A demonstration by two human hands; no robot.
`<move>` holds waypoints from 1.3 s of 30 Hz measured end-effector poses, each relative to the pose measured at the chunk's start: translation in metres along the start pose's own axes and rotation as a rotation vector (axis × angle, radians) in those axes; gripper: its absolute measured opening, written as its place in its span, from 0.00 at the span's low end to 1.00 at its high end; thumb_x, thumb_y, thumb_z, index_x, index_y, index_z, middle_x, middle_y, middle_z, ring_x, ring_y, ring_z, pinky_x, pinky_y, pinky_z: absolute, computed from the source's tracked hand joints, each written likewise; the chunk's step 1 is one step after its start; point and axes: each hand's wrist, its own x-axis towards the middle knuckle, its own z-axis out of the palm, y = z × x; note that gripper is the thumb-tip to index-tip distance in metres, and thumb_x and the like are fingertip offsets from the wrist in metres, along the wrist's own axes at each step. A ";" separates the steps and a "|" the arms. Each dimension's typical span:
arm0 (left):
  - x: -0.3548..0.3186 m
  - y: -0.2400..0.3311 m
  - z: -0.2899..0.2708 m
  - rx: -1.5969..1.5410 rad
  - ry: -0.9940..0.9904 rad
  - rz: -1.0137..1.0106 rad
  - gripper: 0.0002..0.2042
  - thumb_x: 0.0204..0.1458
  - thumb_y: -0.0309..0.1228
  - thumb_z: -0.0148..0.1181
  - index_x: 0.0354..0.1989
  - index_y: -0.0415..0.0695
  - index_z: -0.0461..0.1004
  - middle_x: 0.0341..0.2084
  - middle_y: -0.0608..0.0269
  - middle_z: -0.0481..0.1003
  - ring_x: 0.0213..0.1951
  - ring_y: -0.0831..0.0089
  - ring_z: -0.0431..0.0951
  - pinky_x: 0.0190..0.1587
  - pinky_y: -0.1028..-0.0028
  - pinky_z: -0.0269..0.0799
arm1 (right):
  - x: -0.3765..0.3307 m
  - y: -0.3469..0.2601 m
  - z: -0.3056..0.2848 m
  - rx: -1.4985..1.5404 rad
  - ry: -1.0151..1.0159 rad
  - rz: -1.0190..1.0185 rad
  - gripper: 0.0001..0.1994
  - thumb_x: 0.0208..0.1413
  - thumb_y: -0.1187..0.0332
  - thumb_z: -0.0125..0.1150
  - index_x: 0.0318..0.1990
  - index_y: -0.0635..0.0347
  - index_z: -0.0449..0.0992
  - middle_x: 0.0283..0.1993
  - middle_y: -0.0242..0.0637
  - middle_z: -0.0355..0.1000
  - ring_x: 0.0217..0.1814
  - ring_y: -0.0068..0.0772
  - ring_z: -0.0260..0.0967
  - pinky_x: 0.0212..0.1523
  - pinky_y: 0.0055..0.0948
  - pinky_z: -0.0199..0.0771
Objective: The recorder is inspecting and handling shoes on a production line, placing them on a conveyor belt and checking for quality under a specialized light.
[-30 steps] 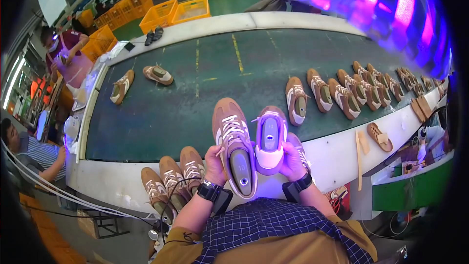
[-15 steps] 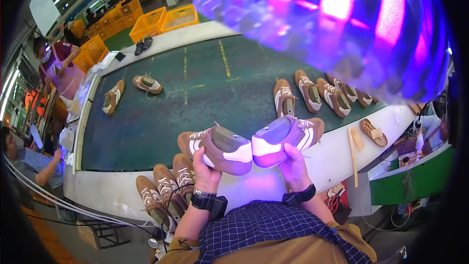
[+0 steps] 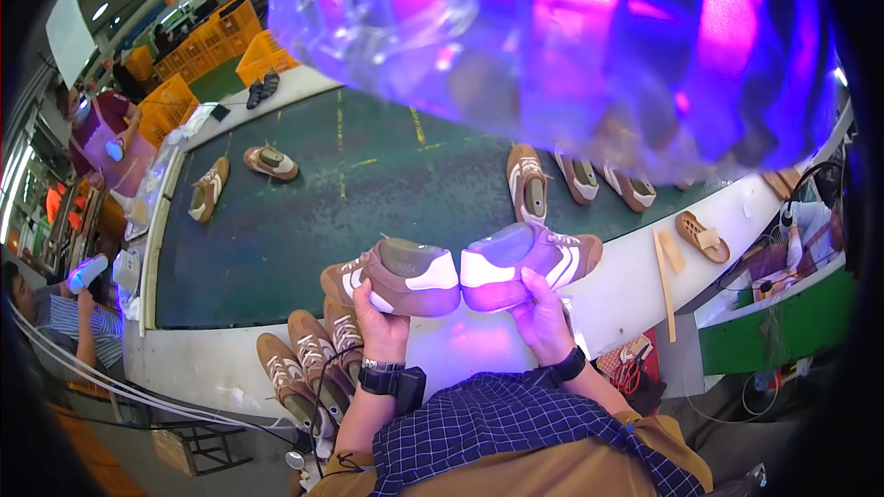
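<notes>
My left hand is closed around a brown sneaker with white stripes, a white heel patch and a dark olive last inside. In my right hand is a matching sneaker, tinted violet by the lamp light. Both shoes are raised over the white table edge, soles down, heels meeting or nearly meeting in the middle and toes pointing outward. Beside my left forearm stand several more brown sneakers in a row.
A lamp-lit clear ribbed cover hangs close overhead. On the green belt lie more sneakers, two of them far left. A tan sandal-like piece and strips rest at right. Co-workers are at left and right.
Both sneakers have shifted slightly left and turned a little, staying heel to heel. The ribbed cover now fills more of the view's upper part, hiding more of the far sneakers.
</notes>
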 end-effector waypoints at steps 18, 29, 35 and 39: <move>-0.001 -0.005 -0.004 0.006 0.039 0.021 0.23 0.49 0.39 0.54 0.53 0.45 0.65 0.50 0.62 0.70 0.52 0.64 0.69 0.56 0.62 0.65 | 0.003 0.008 -0.003 -0.024 0.086 -0.022 0.17 0.56 0.65 0.54 0.51 0.61 0.64 0.48 0.36 0.69 0.52 0.31 0.67 0.55 0.36 0.67; -0.005 -0.004 -0.002 0.104 0.050 0.084 0.22 0.49 0.40 0.53 0.52 0.45 0.66 0.48 0.63 0.71 0.50 0.66 0.70 0.54 0.65 0.66 | 0.004 0.009 -0.010 -0.035 0.023 -0.031 0.12 0.57 0.66 0.52 0.46 0.60 0.68 0.45 0.36 0.70 0.48 0.29 0.68 0.53 0.33 0.67; -0.007 -0.001 0.000 0.140 0.018 0.110 0.23 0.48 0.39 0.55 0.53 0.45 0.65 0.48 0.64 0.71 0.51 0.66 0.70 0.55 0.65 0.66 | 0.007 0.008 -0.018 -0.092 0.064 -0.040 0.10 0.56 0.67 0.54 0.42 0.60 0.71 0.42 0.34 0.72 0.45 0.27 0.69 0.50 0.30 0.68; -0.008 0.001 0.002 0.187 0.015 0.144 0.24 0.48 0.38 0.56 0.54 0.44 0.65 0.48 0.63 0.70 0.51 0.66 0.70 0.55 0.65 0.65 | 0.007 0.006 -0.018 -0.136 0.097 -0.052 0.10 0.55 0.67 0.56 0.43 0.60 0.71 0.40 0.33 0.72 0.44 0.26 0.70 0.49 0.28 0.68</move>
